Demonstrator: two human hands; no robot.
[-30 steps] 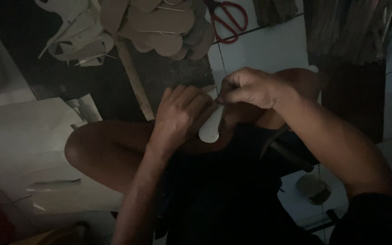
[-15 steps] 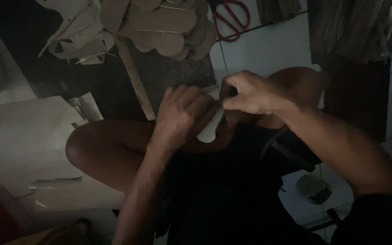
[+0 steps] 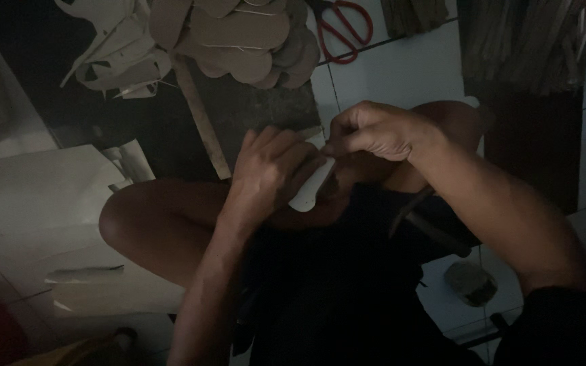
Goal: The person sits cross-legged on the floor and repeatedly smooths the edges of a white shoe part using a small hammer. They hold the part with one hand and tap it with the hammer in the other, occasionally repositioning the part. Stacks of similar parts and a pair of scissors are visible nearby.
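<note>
Both hands close on a small pale, rounded sole-shaped cut-out [image 3: 312, 188] at the centre of the frame: the left hand [image 3: 269, 169] wraps its fingers around the piece from the left, while the right hand [image 3: 374, 130] pinches its upper end with a narrow grip between thumb and fingertips. The cut-out hangs tilted just above the person's lap, over dark shorts, with a bare bent knee [image 3: 137, 224] at the left centre of the frame. The scene is dim. On the tiled floor [image 3: 401, 74] at the upper middle lies a heap of brown cardboard sole-shaped pieces [image 3: 239, 37], overlapping one another, and beside it at the upper left a looser scatter of pale card offcuts [image 3: 113, 54]. A long narrow wooden strip [image 3: 201, 122] runs diagonally from that heap down toward the left hand, across a dark mat. A pair of red-handled scissors [image 3: 344, 24] rests at the top of the frame, right of the brown heap and well apart from both hands. Large pale sheets of board [image 3: 28, 203] fill the left side of the frame. A small round dark object [image 3: 471, 282] sits on the floor at the lower right, near the right forearm; what it is cannot be told.
</note>
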